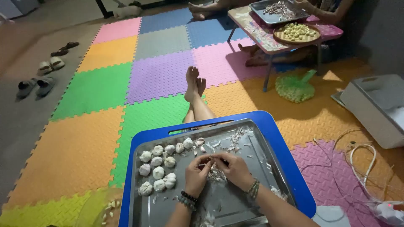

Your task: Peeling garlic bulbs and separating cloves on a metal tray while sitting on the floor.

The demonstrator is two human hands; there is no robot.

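Both my hands meet over the middle of a metal tray (252, 145) that rests on a blue lap table (290, 168). My left hand (197, 171) and my right hand (235, 168) pinch the same small piece of garlic (211, 159) between their fingertips, with papery skins (216, 174) just under it. Several whole garlic bulbs (158, 168) lie in rows on the tray's left side. Loose skins are scattered over the tray's far and right parts. Beaded bracelets sit on both wrists.
My bare legs (194, 94) stretch out over coloured foam mats (160, 71). Another person sits at a small pink table (261, 35) with a metal tray and a plate of peeled cloves (296, 31). A green mesh bag (294, 86), white box (376, 105), cables (362, 159) and shoes (35, 86) lie around.
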